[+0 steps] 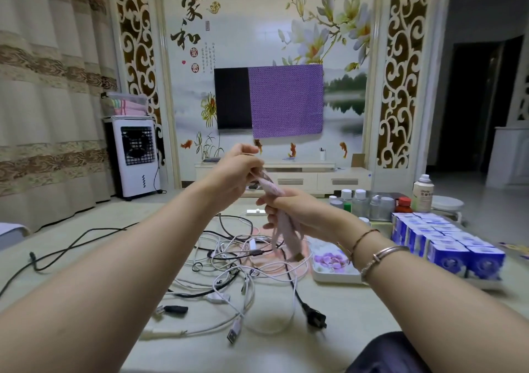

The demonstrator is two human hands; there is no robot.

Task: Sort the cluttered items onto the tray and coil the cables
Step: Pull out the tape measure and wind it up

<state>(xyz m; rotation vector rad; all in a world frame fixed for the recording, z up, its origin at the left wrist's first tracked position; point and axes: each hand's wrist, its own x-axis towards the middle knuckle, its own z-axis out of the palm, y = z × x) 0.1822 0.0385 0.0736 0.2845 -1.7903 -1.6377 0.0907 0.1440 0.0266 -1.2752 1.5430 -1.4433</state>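
At frame centre, left hand and right hand both grip a folded pale pink cable; bottle labels unreadable.

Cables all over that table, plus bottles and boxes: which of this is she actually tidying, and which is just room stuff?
Part of the job:
- pink cable, held by left hand and right hand
- tangled cables
- floral tray
- blue boxes
- small bottles

Just lying about:
- air cooler
- television with purple cloth
- curtains
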